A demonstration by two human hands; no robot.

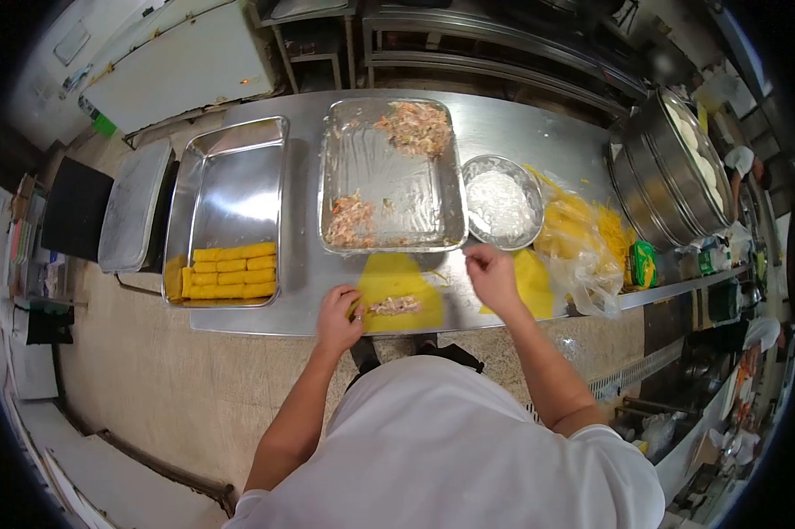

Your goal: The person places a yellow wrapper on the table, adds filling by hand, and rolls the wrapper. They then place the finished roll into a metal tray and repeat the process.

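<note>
A yellow wrapper sheet (390, 271) lies on the steel table before me, with a strip of minced filling (395, 306) across its near part. My left hand (338, 317) is at the sheet's left edge, its fingers curled and closed on that edge. To the right, my right hand (492, 280) hovers below a round metal bowl of white paste (500, 203). Its fingertips are pressed together; whatever they may hold is too small to make out. Another yellow sheet (533, 286) lies beside this hand. Beyond the first sheet stands a metal tray (395, 198) with two heaps of filling (415, 128).
A deep tray (230, 181) at the left holds stacked yellow rolls (234, 271). Right of the bowl lie a clear plastic bag (587, 264) with yellow strips and a green packet (642, 264). Stacked steamers (671, 176) stand at the right end. Other people are at the far right.
</note>
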